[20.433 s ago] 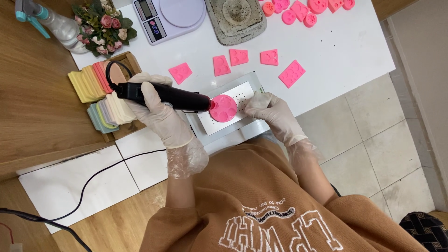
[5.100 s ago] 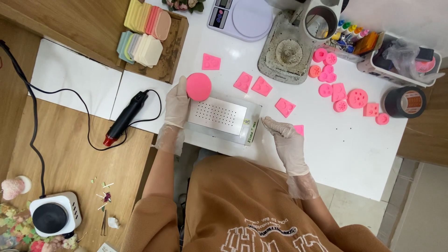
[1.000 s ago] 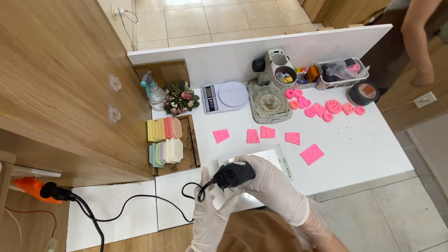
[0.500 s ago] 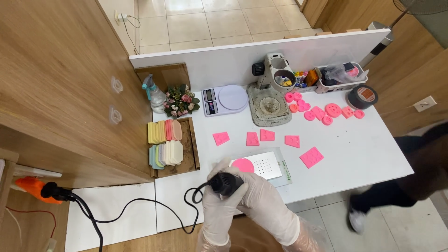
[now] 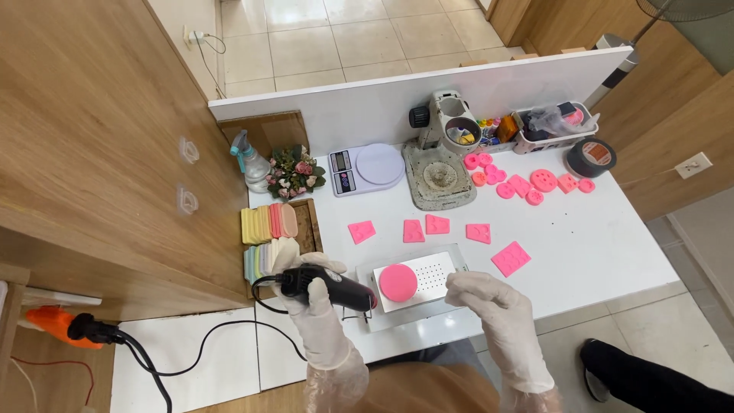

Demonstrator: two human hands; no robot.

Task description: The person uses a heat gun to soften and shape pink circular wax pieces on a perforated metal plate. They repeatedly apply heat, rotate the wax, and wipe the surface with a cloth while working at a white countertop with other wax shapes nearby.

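— Where is the pink disc (image 5: 398, 282) sitting?
— On the perforated white tray (image 5: 428, 274), between both hands. The left hand (image 5: 300, 277) is gripping a black heat gun (image 5: 330, 285) aimed at it; the right hand (image 5: 486, 297) is resting half-open beside the tray, holding nothing.
— And around?
— A white table (image 5: 596, 245), tiled floor (image 5: 344, 38) beyond.

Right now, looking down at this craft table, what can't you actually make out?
- Head view: the nozzle tip of the black heat tool in the left hand, too small.
- The scale display, too small.
- What fills the clear bin, a jumble.
- The person's own body, cut off by the bottom edge.
- A dark shoe at bottom right, its owner cut off.
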